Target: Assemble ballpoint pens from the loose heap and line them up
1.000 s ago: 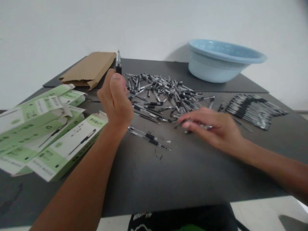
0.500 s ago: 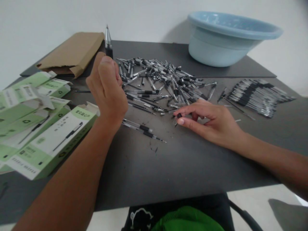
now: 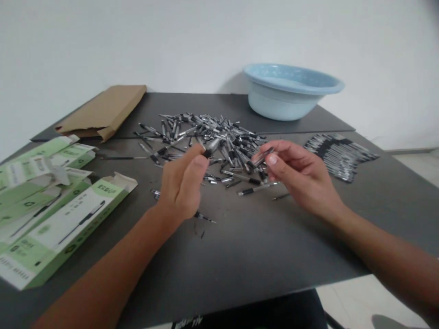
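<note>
My left hand (image 3: 181,187) is closed around a gel pen (image 3: 211,147), whose clear tip end points up and right out of the fist. The rest of that pen is hidden in the palm. To the right, my right hand (image 3: 302,173) pinches a short clear-and-dark piece (image 3: 265,155) between thumb and fingers; it looks like a pen cap, though blur hides its detail. Behind both hands spreads a heap of loose pens and pen parts (image 3: 219,130). Under my left wrist lies a pen (image 3: 205,217), partly covered.
Green and white pen boxes (image 3: 82,214) lie at the left, with a brown paper package (image 3: 103,107) behind them. A light blue basin (image 3: 281,100) stands at the back right. Pens in a neat row (image 3: 338,155) lie beyond my right hand on the dark table (image 3: 247,269).
My left hand has come down and right with the pen, which now tilts toward the right hand. The right hand has turned, still pinching its small piece. The camera view has shifted.
</note>
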A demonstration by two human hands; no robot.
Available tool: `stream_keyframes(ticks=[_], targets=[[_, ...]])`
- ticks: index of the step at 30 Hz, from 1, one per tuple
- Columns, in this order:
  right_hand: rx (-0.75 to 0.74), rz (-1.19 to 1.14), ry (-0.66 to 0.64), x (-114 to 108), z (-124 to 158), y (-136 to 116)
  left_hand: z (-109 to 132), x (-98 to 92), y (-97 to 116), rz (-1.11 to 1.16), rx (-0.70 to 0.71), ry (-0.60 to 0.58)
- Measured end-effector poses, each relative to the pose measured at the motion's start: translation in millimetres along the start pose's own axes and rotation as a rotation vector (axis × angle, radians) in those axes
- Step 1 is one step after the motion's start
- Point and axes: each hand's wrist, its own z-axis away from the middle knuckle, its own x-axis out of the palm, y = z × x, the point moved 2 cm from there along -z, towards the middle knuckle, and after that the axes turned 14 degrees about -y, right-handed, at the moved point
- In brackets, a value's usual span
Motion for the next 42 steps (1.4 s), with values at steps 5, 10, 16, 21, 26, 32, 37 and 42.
stream_keyframes(ticks=[5, 10, 16, 21, 26, 32, 37, 42], targets=[[-0.275, 0.136, 0.227, -7.3, 13.4, -19.3, 10.1, 20.4, 26.7, -0.043, 0.092, -0.269], [-0.292, 0.430, 0.163, -3.9, 29.2, -31.3, 12.4, 25.0, 37.8, -0.086, 0.113, -0.383], [-0.316, 0.515, 0.086, -2.8, 32.2, -28.0, 16.2, 28.9, 43.2, -0.095, 0.093, -0.389], [-0.350, 0.524, 0.113, -0.3, 31.9, -25.4, 17.0, 27.2, 43.5, -0.095, 0.084, -0.398], [-0.316, 0.525, 0.143, -3.2, 34.3, -31.1, 16.4, 24.6, 44.5, -0.125, 0.070, -0.394], [-0.324, 0.517, 0.114, -3.0, 33.7, -29.0, 13.2, 25.8, 51.6, -0.144, 0.034, -0.415], [-0.341, 0.517, 0.095, -1.1, 33.5, -26.5, 12.4, 26.5, 52.4, -0.151, 0.028, -0.426], [-0.317, 0.525, 0.043, 1.9, 32.2, -27.3, 11.8, 26.6, 52.5, -0.175, 0.056, -0.438]])
